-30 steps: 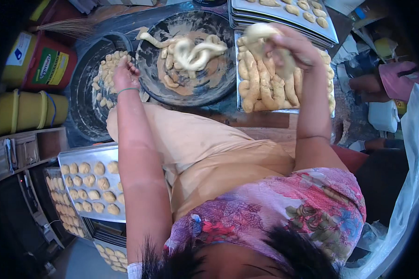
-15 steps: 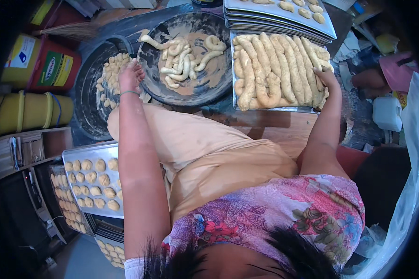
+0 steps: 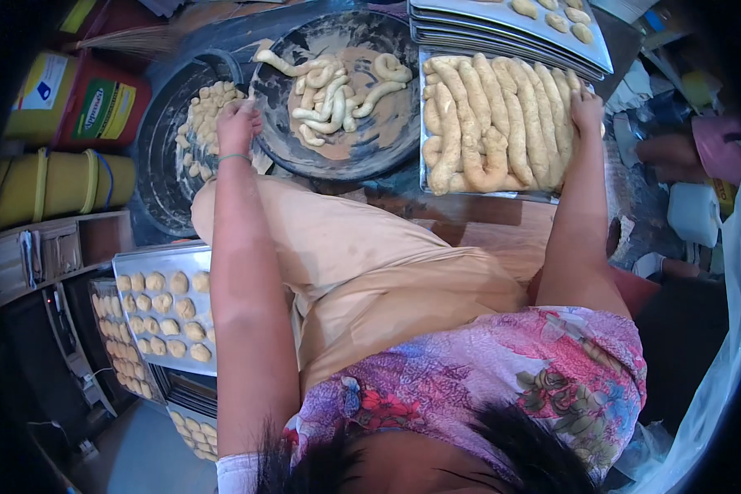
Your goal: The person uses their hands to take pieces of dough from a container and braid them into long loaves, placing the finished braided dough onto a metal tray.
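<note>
My left hand (image 3: 239,126), fingers curled, is over the right side of a black tub (image 3: 152,181) holding many small dough pieces (image 3: 210,99); what it holds, if anything, is unclear. Beside it, a round black basin (image 3: 329,165) holds pale dough ropes (image 3: 329,103) on a dusting of brown powder. My right hand (image 3: 585,112) has its fingers curled on a dough rope at the right end of a metal tray (image 3: 424,183), which is packed with rows of long, speckled dough ropes (image 3: 494,123).
Stacked trays (image 3: 510,41) stand at back right. Trays of dough rounds (image 3: 173,362) sit at lower left, near yellow containers (image 3: 74,185) and a red bucket (image 3: 99,111). A person in pink (image 3: 712,144) is at far right, by a white jug (image 3: 692,214).
My right hand has come down from a raised position with a pale dough strand to the tray's right end. The dough in the basin now lies lower. My left hand has shifted slightly right.
</note>
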A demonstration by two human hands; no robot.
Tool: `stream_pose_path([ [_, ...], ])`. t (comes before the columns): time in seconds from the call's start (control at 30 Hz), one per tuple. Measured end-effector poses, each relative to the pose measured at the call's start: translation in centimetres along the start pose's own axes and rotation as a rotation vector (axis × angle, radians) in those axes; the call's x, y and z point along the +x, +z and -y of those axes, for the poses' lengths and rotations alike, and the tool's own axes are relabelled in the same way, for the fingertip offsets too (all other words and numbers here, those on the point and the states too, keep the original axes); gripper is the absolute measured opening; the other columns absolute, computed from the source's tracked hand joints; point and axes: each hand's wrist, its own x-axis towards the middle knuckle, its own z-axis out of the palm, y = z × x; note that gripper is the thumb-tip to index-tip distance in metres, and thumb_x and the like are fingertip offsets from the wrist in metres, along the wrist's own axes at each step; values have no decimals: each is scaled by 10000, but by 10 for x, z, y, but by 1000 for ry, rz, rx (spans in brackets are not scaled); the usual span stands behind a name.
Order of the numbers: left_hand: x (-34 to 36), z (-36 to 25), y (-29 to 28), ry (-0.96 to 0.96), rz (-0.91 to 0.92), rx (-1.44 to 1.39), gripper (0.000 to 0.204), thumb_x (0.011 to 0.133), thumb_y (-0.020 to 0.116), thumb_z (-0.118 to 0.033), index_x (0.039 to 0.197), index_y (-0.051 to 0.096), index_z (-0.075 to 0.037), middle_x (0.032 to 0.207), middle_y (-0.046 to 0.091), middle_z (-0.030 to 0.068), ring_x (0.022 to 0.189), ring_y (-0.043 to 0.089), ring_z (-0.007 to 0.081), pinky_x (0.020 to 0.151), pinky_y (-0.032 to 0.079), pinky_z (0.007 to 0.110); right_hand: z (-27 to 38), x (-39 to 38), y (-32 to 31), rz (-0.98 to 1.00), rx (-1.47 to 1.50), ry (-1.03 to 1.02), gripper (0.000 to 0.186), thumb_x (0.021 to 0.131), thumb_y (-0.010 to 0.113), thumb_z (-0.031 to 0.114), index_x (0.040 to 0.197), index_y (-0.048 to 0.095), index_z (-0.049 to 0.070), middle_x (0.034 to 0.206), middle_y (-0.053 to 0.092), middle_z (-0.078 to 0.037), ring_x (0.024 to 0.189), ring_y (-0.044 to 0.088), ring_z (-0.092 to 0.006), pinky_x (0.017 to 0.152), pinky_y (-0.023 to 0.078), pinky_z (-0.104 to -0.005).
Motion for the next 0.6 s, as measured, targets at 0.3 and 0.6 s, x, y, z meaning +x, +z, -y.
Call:
stream_pose_path([
  [0.3, 10, 17, -4, 32, 8, 68, 254, 770, 618, -233, 855, 575, 3, 688, 562, 48, 536, 522, 106, 462, 427, 227, 81, 6, -28, -73, -392, 207, 519, 760, 500, 536, 1193, 503, 250, 1182, 497, -128, 1085, 468, -319, 913, 368, -399],
  [0.6, 45, 30, -4, 81, -86, 139, 272, 741, 638, -210, 857, 583, 30, 699, 596, 83, 530, 538, 130, 518, 446, 254, 374, -45, 103, 350, 588, -892, 438, 788, 577, 339, 1118, 533, 56, 994, 592, -153, 895, 577, -228, 781, 444, -305],
])
